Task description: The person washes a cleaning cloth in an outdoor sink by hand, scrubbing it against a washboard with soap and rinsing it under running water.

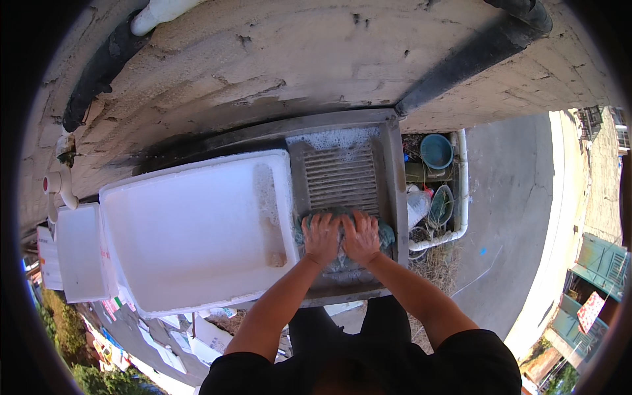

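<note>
both hands pressed flat side by side on a wet dark green cloth (342, 230), left hand (321, 236) and right hand (361, 234) touching each other, fingers spread, palms down on the fabric, not clenched, not lifting it. the cloth is bunched at the near end of the ribbed washboard (341, 178), which is the landmark here. soap foam sits at the far end of the washboard, against the concrete wall (263, 72).

step in hand looks like the scrub stroke on the ribs, mid wash rather than rinse, judging by the suds. next move likely calls for pushing the cloth up along the ribs with even pressure from both palms, keeping it bunched so it does not slide off.

edges: raised grey sink rim (394, 191) just right of the washboard limits sideways travel. left of the washboard, touching it, is a big white tub (191, 230) with foam on its right wall. free room runs mostly along the ribs toward the wall. right of the rim, lower down, a teal bucket (436, 151), a white pipe (461, 191) and clutter, well apart from the hands.
</note>
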A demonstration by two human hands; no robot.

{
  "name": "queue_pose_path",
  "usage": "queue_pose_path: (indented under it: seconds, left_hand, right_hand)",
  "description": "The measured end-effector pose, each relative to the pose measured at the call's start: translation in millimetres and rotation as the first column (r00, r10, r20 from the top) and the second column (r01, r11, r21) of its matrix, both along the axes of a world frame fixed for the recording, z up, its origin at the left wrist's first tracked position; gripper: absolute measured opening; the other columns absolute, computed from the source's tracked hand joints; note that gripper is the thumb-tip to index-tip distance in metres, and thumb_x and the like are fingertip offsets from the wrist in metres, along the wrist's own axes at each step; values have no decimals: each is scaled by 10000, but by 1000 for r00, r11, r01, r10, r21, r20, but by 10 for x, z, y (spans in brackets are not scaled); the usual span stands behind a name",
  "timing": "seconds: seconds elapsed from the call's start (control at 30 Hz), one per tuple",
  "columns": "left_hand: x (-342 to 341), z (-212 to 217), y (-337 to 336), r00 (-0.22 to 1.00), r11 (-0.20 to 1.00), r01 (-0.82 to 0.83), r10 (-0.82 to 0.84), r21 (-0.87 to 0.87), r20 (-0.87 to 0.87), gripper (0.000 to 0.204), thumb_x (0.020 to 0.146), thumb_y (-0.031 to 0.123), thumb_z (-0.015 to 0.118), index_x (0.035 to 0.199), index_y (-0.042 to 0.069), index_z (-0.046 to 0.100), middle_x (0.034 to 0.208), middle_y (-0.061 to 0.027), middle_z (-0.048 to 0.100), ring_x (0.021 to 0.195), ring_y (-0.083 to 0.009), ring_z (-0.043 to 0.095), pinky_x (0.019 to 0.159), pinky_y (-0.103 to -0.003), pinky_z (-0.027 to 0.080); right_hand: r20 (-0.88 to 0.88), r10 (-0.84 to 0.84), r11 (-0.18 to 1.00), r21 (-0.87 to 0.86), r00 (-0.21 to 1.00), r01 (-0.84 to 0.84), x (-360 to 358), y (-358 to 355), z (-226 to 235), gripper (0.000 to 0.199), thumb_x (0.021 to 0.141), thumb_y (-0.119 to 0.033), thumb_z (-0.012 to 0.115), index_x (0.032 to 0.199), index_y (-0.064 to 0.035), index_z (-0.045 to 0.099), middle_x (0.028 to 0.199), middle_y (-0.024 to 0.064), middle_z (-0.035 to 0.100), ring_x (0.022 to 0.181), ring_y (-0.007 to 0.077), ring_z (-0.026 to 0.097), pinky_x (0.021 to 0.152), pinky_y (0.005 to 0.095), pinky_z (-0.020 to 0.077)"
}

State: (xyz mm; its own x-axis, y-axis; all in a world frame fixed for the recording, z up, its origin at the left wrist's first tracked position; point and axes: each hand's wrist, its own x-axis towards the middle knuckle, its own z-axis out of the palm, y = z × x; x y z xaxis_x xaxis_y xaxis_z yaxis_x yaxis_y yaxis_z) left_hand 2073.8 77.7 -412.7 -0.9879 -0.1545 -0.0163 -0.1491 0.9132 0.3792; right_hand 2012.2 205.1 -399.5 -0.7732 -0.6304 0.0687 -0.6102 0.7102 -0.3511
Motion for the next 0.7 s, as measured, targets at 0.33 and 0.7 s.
queue_pose_path:
  seconds: [0.33, 0.7]
  left_hand:
    - [-1417, 270, -1021, 932, 847, -224, 41, 483, 360, 393, 930, 377, 402, 1272, 206, 488, 1412, -80, 342, 1290, -346, 286, 976, -668, 218]
    - [-178, -113, -117, 996, 996, 70, -67, 61, -54, 324, 742, 242, 611, 1057, 180, 572, 1148, -46, 478, 1130, -289, 401, 983, -573, 207]
  right_hand:
    - [604, -93, 995, 88, 792, 50, -1644, -537, 375, 393, 860, -422, 455, 1147, -185, 579, 1248, 191, 480, 1185, 375, 399, 961, 529, 314]
    - [97, 103, 995, -11, 990, -103, -209, 44, 67, 404, 642, -244, 642, 1017, -134, 537, 1063, 125, 475, 1056, 347, 416, 882, 535, 289]
